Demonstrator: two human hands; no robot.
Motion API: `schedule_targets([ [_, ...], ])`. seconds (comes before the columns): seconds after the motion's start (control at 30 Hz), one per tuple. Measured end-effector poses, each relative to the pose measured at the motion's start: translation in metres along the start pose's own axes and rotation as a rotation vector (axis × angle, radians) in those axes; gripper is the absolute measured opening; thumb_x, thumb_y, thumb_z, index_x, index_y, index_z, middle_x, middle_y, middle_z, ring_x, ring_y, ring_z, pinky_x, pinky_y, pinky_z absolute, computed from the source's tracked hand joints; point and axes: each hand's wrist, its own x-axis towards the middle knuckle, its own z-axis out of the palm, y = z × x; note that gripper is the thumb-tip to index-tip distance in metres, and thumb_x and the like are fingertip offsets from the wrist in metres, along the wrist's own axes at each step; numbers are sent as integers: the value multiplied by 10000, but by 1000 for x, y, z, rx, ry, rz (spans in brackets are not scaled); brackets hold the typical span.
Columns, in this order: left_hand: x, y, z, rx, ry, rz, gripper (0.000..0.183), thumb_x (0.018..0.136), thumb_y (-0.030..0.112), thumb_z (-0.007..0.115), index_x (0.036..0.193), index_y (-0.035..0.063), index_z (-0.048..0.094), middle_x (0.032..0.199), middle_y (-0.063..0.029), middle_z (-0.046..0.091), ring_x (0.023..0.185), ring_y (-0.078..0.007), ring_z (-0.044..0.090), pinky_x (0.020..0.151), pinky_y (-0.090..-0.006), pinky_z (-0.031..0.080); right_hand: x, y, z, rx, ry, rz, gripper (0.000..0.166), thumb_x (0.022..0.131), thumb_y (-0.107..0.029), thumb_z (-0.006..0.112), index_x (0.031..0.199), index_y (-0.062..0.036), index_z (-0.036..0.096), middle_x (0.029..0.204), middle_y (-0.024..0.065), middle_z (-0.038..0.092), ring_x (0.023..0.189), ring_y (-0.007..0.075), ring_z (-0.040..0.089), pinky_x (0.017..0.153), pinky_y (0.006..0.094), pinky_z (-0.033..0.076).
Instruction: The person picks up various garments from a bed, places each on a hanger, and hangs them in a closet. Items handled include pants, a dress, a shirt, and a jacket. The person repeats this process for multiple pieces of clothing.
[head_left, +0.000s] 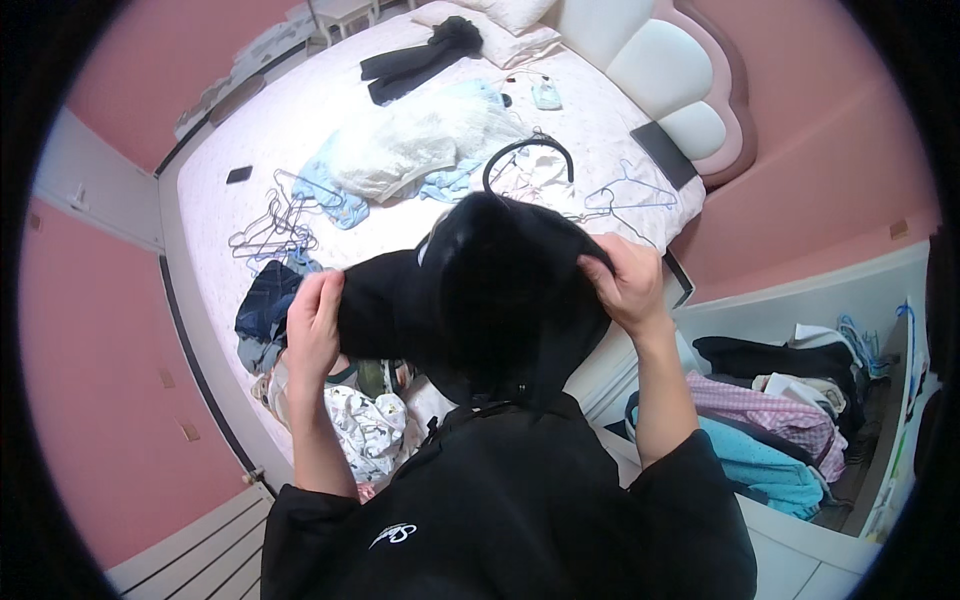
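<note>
Held up in front of my chest is a black garment (517, 300), spread between both hands. The dark hook of a hanger (529, 142) rises above its top edge, while the hanger's body is hidden by the cloth. At the left, my left hand (316, 311) grips one end of the fabric, thumb and fingers pinched together. My right hand (626, 281) is closed on the garment's upper right edge. Dark folds hide most of the garment's shape, so I cannot tell its exact kind.
Across the bed (225, 150) lie several wire hangers (277, 225), a white lacy garment (405, 150), black trousers (424, 60) and a phone (239, 175). Jeans (262, 304) and a white printed cloth (367, 431) are piled nearer me. An open wardrobe (795, 300) at right holds hanging clothes (772, 420).
</note>
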Motion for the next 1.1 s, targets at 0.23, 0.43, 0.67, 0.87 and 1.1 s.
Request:
schedule_targets([
  [0.23, 4, 149, 171, 503, -145, 664, 508, 812, 250, 731, 1250, 61, 560, 1122, -138, 633, 1046, -286, 593, 1095, -447, 289, -46, 75, -73, 277, 61, 572, 319, 970, -283, 553, 919, 18, 641, 597, 92, 508, 564, 128, 427, 549, 300, 405],
  [0.43, 29, 171, 287, 374, -239, 302, 226, 940, 279, 565, 994, 74, 644, 712, -199, 629, 683, -377, 623, 594, -420, 464, -102, 168, -141, 415, 25, 750, 427, 985, -336, 534, 819, 53, 597, 582, 24, 445, 588, 89, 403, 552, 283, 387],
  [0.67, 50, 217, 395, 214, -388, 196, 437, 974, 405, 493, 975, -18, 605, 777, -188, 622, 735, -307, 593, 695, -363, 454, -145, 199, -203, 64, 759, 446, 205, 956, -36, 523, 1159, -4, 525, 1051, 97, 596, 881, 161, 581, 819, 273, 479],
  [0.87, 70, 251, 431, -280, -685, -15, 350, 992, 293, 536, 1025, -38, 643, 877, 15, 627, 775, -57, 522, 724, -207, 429, -151, 171, -208, -268, -83, -267, 645, 756, -406, 756, 1279, -94, 543, 1262, 101, 556, 1169, 275, 527, 1081, 472, 330],
  [1.1, 96, 277, 410, -210, -573, 156, 380, 984, 320, 548, 1029, -48, 633, 907, 0, 656, 779, -62, 539, 716, -217, 433, -127, 204, -196, -758, -666, 231, 516, 685, -196, 774, 1162, -75, 619, 982, 118, 638, 961, 241, 595, 1057, 426, 327],
])
